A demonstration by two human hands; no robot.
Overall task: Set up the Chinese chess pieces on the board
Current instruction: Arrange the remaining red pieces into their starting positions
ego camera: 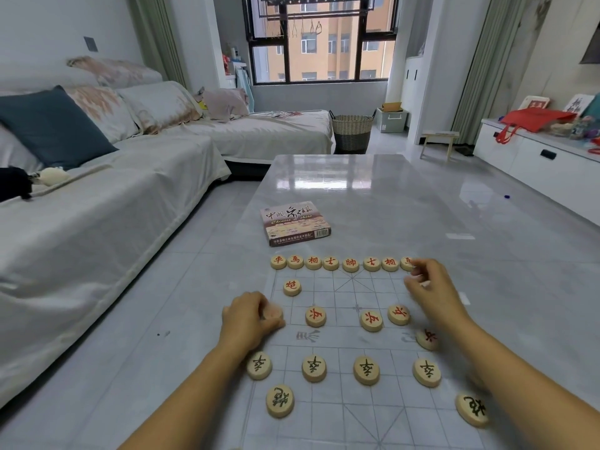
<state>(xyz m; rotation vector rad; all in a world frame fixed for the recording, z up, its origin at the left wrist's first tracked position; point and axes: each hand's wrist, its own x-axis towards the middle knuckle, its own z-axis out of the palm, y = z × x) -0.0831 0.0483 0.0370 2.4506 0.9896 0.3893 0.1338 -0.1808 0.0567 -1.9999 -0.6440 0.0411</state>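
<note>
A thin clear chess board sheet (341, 319) lies on the grey table. Round wooden pieces stand on it: a far row of red-lettered pieces (331, 263), a red cannon (292, 287), red soldiers (315, 316) across the middle, and black-lettered soldiers (366, 370) and cannons (280, 401) nearer me. My left hand (250, 319) grips a wooden piece (272, 313) at the board's left edge, on the red soldier row. My right hand (428, 287) hovers with curled fingers over the far right corner; whether it holds a piece is hidden.
The chess set's box (293, 224) lies on the table beyond the board. A covered sofa (130, 177) runs along the left. A woven basket (352, 131) and a small stool (438, 141) stand past the table. A white cabinet (535, 160) lines the right.
</note>
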